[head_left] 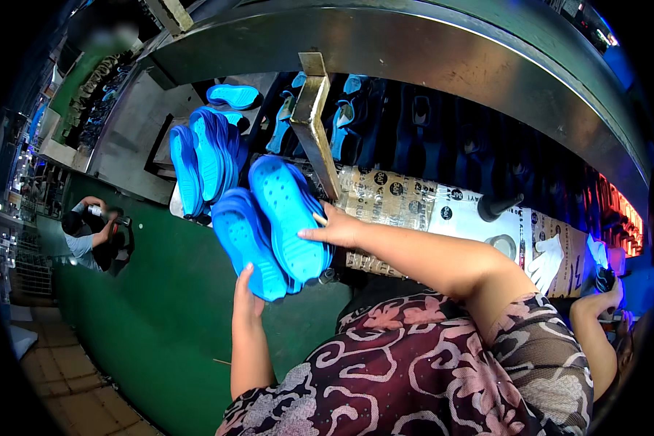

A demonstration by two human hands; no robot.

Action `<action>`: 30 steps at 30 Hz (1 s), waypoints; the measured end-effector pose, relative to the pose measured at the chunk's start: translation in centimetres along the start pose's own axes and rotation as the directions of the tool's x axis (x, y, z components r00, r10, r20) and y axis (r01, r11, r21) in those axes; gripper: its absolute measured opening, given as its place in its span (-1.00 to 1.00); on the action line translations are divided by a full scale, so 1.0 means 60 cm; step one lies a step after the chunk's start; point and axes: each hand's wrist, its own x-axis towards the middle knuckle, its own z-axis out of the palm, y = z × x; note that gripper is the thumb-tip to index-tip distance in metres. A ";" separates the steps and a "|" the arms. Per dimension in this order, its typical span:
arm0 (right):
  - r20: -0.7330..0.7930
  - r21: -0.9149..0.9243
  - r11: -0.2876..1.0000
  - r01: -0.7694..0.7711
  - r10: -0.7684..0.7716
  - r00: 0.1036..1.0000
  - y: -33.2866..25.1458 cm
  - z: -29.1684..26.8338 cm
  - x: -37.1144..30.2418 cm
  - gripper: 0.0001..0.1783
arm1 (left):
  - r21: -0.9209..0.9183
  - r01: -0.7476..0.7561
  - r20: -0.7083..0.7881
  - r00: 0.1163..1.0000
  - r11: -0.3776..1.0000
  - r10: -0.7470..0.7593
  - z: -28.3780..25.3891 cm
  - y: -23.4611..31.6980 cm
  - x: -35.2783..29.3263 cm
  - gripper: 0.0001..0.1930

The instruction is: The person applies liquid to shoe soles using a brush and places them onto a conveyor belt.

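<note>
Worker's got both hands full ctr of frame, each on a stack of bright-blue shoe pieces, holes at the upper end, ribbed at the lower. R hand is clamped on the R stack: thumb flat on the top face, fingers at its right-hand edge. L hand grips the L stack nr its lower end, thumb up along the edge, other fingers mostly hidden behind. Stacks are tilted, side by side, L stack sitting a bit lower, the two touching or overlapping; both are held up over the green floor & the table's edge.

Upper L of ctr, more of the same: a standing batch of blue pieces, leaning close together, plus a single blue piece lying just above. Behind, upper ctr to R, a row of dark shoe-shaped items, detail lost in shadow. Wide metal beam arcs across the top, w/ a worn metal bracket slanting down nr the R stack.

R of ctr, table is covered w/ printed cardboard; on it a black cone-like thing, a grey ring & a white glove. Another person's arm shows far R; a co-worker is at far L. Red-orange glow, R edge.
</note>
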 end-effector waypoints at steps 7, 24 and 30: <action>0.252 0.048 0.999 -0.019 0.006 0.968 -0.022 -0.054 -0.095 0.33 | 0.052 0.050 0.047 0.998 0.997 -0.052 0.022 -0.045 -0.080 -0.27; 0.200 0.092 0.970 -0.227 0.205 0.958 0.110 -0.176 -0.281 0.21 | 0.265 0.024 0.209 0.974 0.964 -0.082 0.193 -0.119 -0.078 -0.41; -0.053 0.110 0.985 -0.131 0.137 0.989 0.085 -0.233 -0.340 -0.06 | 0.445 -0.127 0.104 0.990 0.886 0.090 0.269 -0.121 0.088 -0.35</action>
